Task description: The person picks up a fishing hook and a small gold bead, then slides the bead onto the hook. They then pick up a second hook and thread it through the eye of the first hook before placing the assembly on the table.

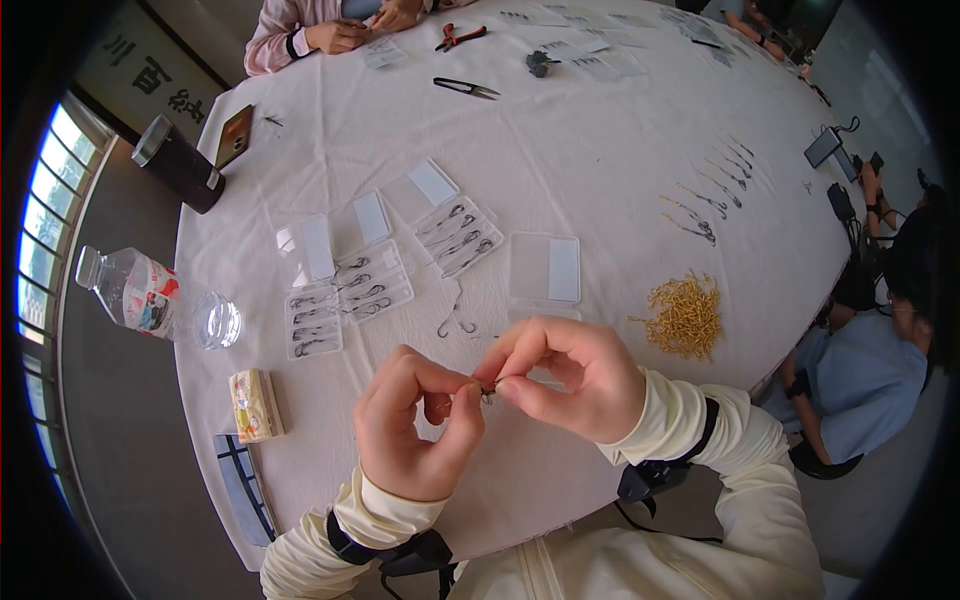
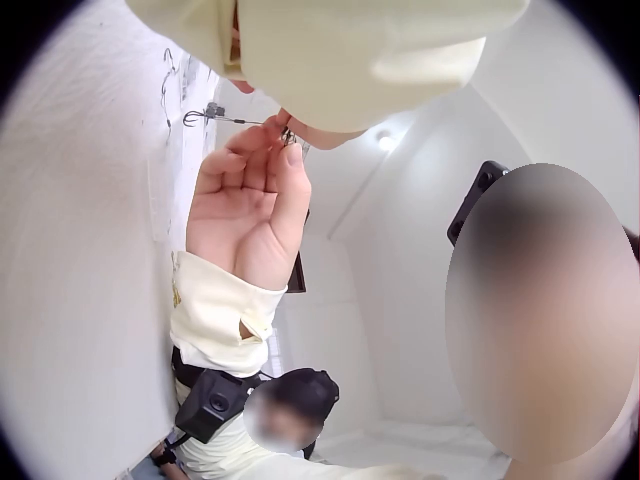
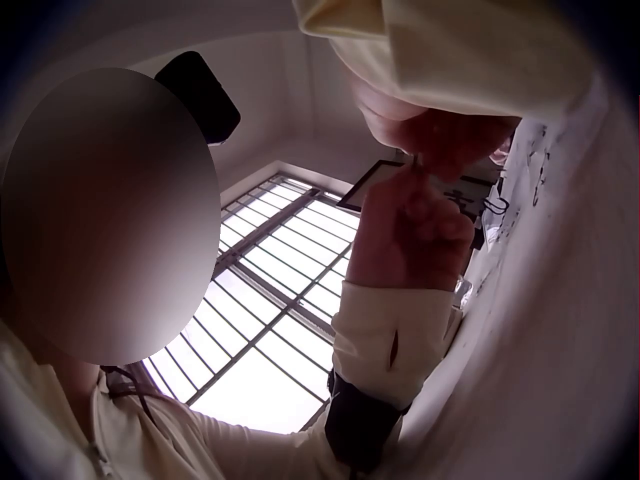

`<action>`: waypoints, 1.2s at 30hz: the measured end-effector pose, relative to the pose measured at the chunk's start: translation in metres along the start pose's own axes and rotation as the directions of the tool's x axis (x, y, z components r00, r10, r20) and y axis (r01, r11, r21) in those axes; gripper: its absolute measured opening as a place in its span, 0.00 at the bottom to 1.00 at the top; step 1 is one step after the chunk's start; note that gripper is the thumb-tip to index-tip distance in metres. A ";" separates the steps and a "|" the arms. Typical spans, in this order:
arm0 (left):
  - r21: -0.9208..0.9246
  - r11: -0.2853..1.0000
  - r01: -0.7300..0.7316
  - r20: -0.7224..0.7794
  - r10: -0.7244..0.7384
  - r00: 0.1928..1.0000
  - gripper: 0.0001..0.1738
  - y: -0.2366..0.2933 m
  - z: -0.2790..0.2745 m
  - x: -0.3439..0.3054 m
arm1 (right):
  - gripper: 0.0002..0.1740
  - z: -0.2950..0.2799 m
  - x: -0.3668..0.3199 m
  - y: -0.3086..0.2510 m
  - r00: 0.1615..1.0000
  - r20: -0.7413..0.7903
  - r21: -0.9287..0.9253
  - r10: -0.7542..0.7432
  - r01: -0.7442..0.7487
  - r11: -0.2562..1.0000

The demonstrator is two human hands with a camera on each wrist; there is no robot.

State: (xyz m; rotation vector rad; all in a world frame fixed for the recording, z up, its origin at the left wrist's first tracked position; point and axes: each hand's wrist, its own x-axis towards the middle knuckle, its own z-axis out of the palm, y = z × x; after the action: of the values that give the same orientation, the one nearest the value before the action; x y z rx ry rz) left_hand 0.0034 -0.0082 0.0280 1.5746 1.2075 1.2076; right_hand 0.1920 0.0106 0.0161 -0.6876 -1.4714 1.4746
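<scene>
In the head view my left hand (image 1: 418, 425) and right hand (image 1: 575, 378) meet above the table's near side. Each pinches a small dark metal piece (image 1: 488, 391) between thumb and forefinger; the fingertips cover part of it. The left wrist view shows my right hand (image 2: 245, 205) at a shiny bit (image 2: 288, 136), with a thin dark line and a curved hook (image 2: 191, 119) to one side. My left hand (image 3: 415, 230) appears dim in the right wrist view. Beyond the hands lie a loose hook piece (image 1: 457, 322) and an open clear box (image 1: 544, 268).
Filled hook boxes (image 1: 459, 236) lie left of centre, a gold pile (image 1: 683, 315) at right, with a row of hook pieces (image 1: 703, 203) behind it. A bottle (image 1: 150, 298), tumbler (image 1: 180, 165) and tissue pack (image 1: 257, 405) stand left. Snips (image 1: 465, 88) and pliers (image 1: 460, 38) lie farther back.
</scene>
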 end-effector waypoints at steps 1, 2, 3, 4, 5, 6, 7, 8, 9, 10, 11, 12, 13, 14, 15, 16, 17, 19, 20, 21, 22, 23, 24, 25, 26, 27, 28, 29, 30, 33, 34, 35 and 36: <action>0.021 1.000 -0.016 0.005 0.016 1.000 0.05 0.001 0.000 0.000 | 0.02 0.000 0.000 -0.001 1.000 -0.015 0.015 0.018 -0.018 1.000; 0.021 1.000 -0.016 0.005 0.016 1.000 0.05 0.001 0.000 0.000 | 0.02 0.000 0.000 -0.002 0.999 -0.029 0.031 0.036 -0.035 0.999; 0.022 1.000 -0.018 0.008 0.018 1.000 0.04 0.002 0.000 0.000 | 0.02 0.000 0.000 -0.002 0.999 -0.029 0.031 0.036 -0.035 0.999; 0.023 1.000 -0.020 0.011 0.020 1.000 0.04 0.002 0.000 0.000 | 0.02 0.000 0.000 -0.003 0.999 -0.032 0.016 0.026 -0.025 1.000; 0.023 1.000 -0.020 0.012 0.020 1.000 0.04 0.002 0.000 0.000 | 0.02 0.000 -0.001 -0.003 0.999 -0.035 0.001 0.015 -0.015 1.000; 0.022 1.000 -0.023 0.011 0.022 1.000 0.04 0.003 0.000 0.000 | 0.02 0.000 -0.001 -0.003 0.999 -0.035 0.001 0.015 -0.015 1.000; 0.020 0.999 -0.025 0.011 0.025 1.000 0.04 0.003 0.000 0.000 | 0.03 0.000 -0.001 -0.003 0.999 -0.051 -0.013 -0.004 0.004 1.000; 0.020 0.999 -0.025 0.011 0.025 1.000 0.04 0.002 0.000 0.000 | 0.03 0.001 -0.001 -0.002 0.997 -0.067 -0.028 -0.024 0.022 0.999; 0.026 0.999 -0.025 0.011 0.025 1.000 0.04 0.002 0.000 0.000 | 0.03 0.001 -0.001 -0.002 0.997 -0.067 -0.028 -0.024 0.022 0.999; 0.032 0.999 -0.025 0.012 0.024 1.000 0.04 0.001 0.000 0.000 | 0.03 0.001 -0.001 -0.002 0.995 -0.083 -0.095 -0.060 0.052 0.994; 0.033 0.999 -0.013 0.016 0.012 1.000 0.04 0.002 -0.001 -0.004 | 0.04 0.005 -0.005 -0.003 0.991 -0.101 -0.155 -0.085 0.069 0.986; 0.033 0.999 -0.017 0.017 0.016 1.000 0.04 0.002 -0.001 -0.005 | 0.04 0.006 -0.005 -0.003 0.991 -0.102 -0.155 -0.086 0.069 0.986; 0.034 0.999 -0.020 0.018 0.019 1.000 0.05 0.001 -0.001 -0.005 | 0.05 0.007 -0.004 -0.003 0.986 -0.117 -0.211 -0.119 0.092 0.973; 0.034 0.999 -0.020 0.019 0.019 1.000 0.05 0.001 -0.001 -0.004 | 0.05 0.007 -0.005 -0.004 0.980 -0.131 -0.267 -0.153 0.114 0.957; 0.038 0.999 -0.027 0.020 0.026 0.999 0.05 0.001 -0.001 -0.004 | 0.05 0.007 -0.004 -0.005 0.980 -0.131 -0.267 -0.153 0.113 0.957; 0.041 0.999 -0.034 0.020 0.033 0.999 0.05 0.001 -0.001 -0.004 | 0.07 0.006 -0.004 -0.007 0.974 -0.121 -0.337 -0.193 0.143 0.931; 0.041 0.999 -0.034 0.021 0.033 0.999 0.05 0.001 -0.001 -0.004 | 0.08 0.006 -0.003 -0.007 0.967 -0.107 -0.405 -0.233 0.171 0.898; 0.051 0.998 -0.048 0.020 0.047 0.999 0.04 0.002 0.000 -0.004 | 0.09 0.005 -0.001 -0.007 0.935 -0.070 -0.500 -0.347 0.268 0.823; 0.051 0.998 -0.048 0.021 0.047 0.999 0.04 0.002 0.000 -0.004 | 0.10 0.005 -0.001 -0.007 0.892 -0.021 -0.586 -0.452 0.356 0.728; 0.061 0.996 -0.061 0.024 0.059 0.998 0.04 0.003 0.000 -0.004 | 0.10 0.005 -0.001 -0.006 0.892 -0.021 -0.586 -0.452 0.356 0.728; 0.071 0.995 -0.073 0.027 0.071 0.997 0.04 0.003 -0.001 -0.004 | 0.12 0.006 -0.002 -0.005 0.869 0.011 -0.640 -0.495 0.386 0.664; 0.071 0.995 -0.073 0.027 0.071 0.997 0.04 0.003 -0.001 -0.004 | 0.13 0.006 -0.002 -0.005 0.844 0.046 -0.690 -0.535 0.414 0.594; 0.077 0.994 -0.084 0.031 0.081 0.996 0.04 0.003 -0.001 -0.003 | 0.13 0.005 -0.001 -0.006 0.844 0.046 -0.690 -0.535 0.414 0.594; 0.082 0.992 -0.094 0.036 0.091 0.995 0.04 0.004 -0.001 -0.003 | 0.13 0.003 0.000 -0.007 0.820 0.102 -0.733 -0.563 0.445 0.515; 0.082 0.992 -0.095 0.039 0.092 0.995 0.04 0.005 -0.001 -0.003 | 0.13 0.003 0.000 -0.008 0.795 0.158 -0.770 -0.585 0.471 0.432; 0.098 0.989 -0.112 0.041 0.108 0.993 0.04 0.006 -0.001 -0.003 | 0.13 0.003 0.000 -0.008 0.795 0.153 -0.773 -0.586 0.466 0.430; 0.114 0.985 -0.128 0.042 0.124 0.991 0.04 0.007 0.000 -0.003 | 0.15 0.003 0.000 -0.009 0.782 0.182 -0.780 -0.596 0.484 0.397; 0.113 0.985 -0.130 0.046 0.125 0.991 0.04 0.007 0.000 -0.003 | 0.17 0.002 -0.001 -0.009 0.767 0.211 -0.783 -0.605 0.503 0.365; 0.128 0.979 -0.158 0.044 0.154 0.987 0.04 0.006 0.002 0.001 | 0.17 -0.001 0.002 -0.010 0.760 0.216 -0.785 -0.613 0.508 0.353; 0.152 0.972 -0.182 0.047 0.177 0.983 0.04 0.007 0.002 0.002 | 0.17 -0.002 0.000 -0.011 0.742 0.250 -0.801 -0.622 0.520 0.297; 0.161 0.969 -0.189 0.047 0.184 0.982 0.04 0.007 0.002 0.002 | 0.16 -0.002 0.000 -0.011 0.731 0.276 -0.804 -0.624 0.532 0.267; 0.161 0.969 -0.189 0.049 0.184 0.982 0.04 0.007 0.002 0.002 | 0.15 -0.003 0.000 -0.011 0.720 0.302 -0.805 -0.625 0.543 0.238; 0.169 0.966 -0.193 0.049 0.188 0.981 0.04 0.007 0.002 0.001 | 0.15 -0.002 0.000 -0.010 0.721 0.300 -0.806 -0.625 0.542 0.238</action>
State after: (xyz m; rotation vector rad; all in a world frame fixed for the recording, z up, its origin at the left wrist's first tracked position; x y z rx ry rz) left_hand 0.0072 -0.0084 0.0346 1.8681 1.1873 1.2182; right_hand 0.1962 0.0103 0.0251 -0.6078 -2.0795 -0.0133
